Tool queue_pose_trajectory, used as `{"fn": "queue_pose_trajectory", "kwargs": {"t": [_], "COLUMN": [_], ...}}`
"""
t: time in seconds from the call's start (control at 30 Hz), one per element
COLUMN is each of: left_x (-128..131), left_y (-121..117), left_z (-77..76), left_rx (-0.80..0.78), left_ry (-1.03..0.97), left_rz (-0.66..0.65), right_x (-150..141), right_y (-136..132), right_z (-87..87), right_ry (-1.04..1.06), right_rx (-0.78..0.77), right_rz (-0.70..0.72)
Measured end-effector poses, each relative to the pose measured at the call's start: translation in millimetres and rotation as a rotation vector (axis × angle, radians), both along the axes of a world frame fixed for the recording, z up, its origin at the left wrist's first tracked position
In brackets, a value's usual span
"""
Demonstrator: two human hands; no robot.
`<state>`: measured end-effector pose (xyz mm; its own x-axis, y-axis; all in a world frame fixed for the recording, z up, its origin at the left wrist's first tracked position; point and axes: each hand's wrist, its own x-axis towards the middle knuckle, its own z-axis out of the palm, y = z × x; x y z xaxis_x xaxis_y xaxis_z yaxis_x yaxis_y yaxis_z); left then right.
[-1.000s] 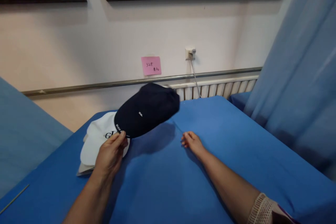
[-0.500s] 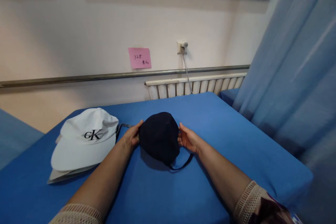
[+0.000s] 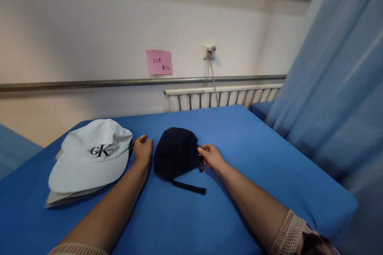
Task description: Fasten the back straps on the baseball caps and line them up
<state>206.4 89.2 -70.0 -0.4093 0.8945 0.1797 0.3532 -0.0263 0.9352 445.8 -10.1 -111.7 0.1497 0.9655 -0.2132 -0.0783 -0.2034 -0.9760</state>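
Observation:
A dark navy cap (image 3: pixel 176 154) lies on the blue-covered bed, its strap (image 3: pixel 190 187) trailing free in front. My right hand (image 3: pixel 212 157) pinches the cap's right edge, where a second strap end and a small metal buckle (image 3: pixel 200 168) hang by the fingers. To the left sits a white cap (image 3: pixel 89 157) with black letters, brim towards me, on top of other brims (image 3: pixel 70 198). My left hand (image 3: pixel 143 150) is between the two caps, close against a dark strap (image 3: pixel 131 146) at the white cap's side. Its fingers are curled and what they hold is hidden.
The blue bed (image 3: pixel 239 207) reaches back to a white radiator (image 3: pixel 191 97). Above are a metal rail (image 3: pixel 119 83), a pink note (image 3: pixel 159 62) and a socket with a plugged-in cord (image 3: pixel 208 52). A blue curtain (image 3: pixel 338 79) hangs on the right.
My left hand has left the navy cap and moved left to the white cap's side. The navy cap has been lowered and turned, its strap swinging round. My right hand now pinches its edge.

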Motion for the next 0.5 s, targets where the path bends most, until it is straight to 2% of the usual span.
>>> {"fn": "queue_pose_trajectory", "kwargs": {"t": [0.07,0.13,0.23,0.3,0.33,0.4,0.5], "left_x": [-7,-9,-5,0,2,7,12], "left_y": [-27,-58,-104,-128,-138,-151,-157], "left_z": [-4.2,-5.7,-2.5,2.2,4.8,9.7,13.3], "left_rx": [0.049,0.111,0.337,0.439,0.471,0.486,0.351], "left_ry": [0.02,0.082,0.344,0.485,0.527,0.588,0.69], "left_rz": [0.016,-0.055,-0.366,-0.545,-0.621,-0.767,-1.015], "right_x": [2,6,15,20,22,25,26], "right_y": [1,2,1,-3,-7,-15,-29], "right_z": [-3.7,-6.6,-6.5,-3.4,-1.3,2.7,7.1], "right_ry": [-0.07,-0.143,-0.271,-0.454,-0.536,-0.611,-0.621], "right_rx": [0.003,0.018,0.079,0.166,0.211,0.273,0.291], "right_rz": [-0.013,-0.038,-0.104,-0.115,-0.073,0.113,0.448]}}
